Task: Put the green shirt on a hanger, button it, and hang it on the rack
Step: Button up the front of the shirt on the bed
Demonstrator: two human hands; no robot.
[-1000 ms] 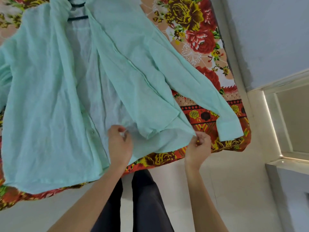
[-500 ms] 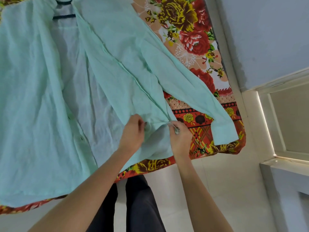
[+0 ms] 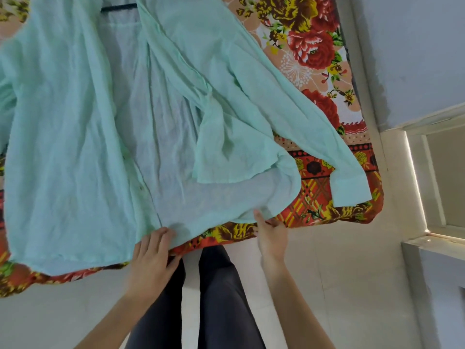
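While I watched through the head camera, the green shirt [image 3: 63, 147] lay spread open and face up on a floral bedspread [image 3: 314, 46], its thin, crinkled weave rumpled into long soft folds. Its broad left panel was flat and reached the near edge of the bed. At the top, the dark straight bar of a hanger [image 3: 118, 7] showed between the open fronts, over the paler, almost see-through back panel. My left hand [image 3: 153, 255] rested on the hem at the bottom of that front edge, fingers loosely bent and lying on the cloth, clasping nothing. Dark trousers [image 3: 221, 298] hung below, between my forearms. The other front panel was folded back on itself in a squarish flap. My right hand [image 3: 273, 235] was flat with straight fingers, its tips touching the curved hem. Farther right, a long sleeve ran out to a stiff rectangular cuff [image 3: 351, 190] near the bed's corner, beside the glossy pale tiled floor [image 3: 352, 285].
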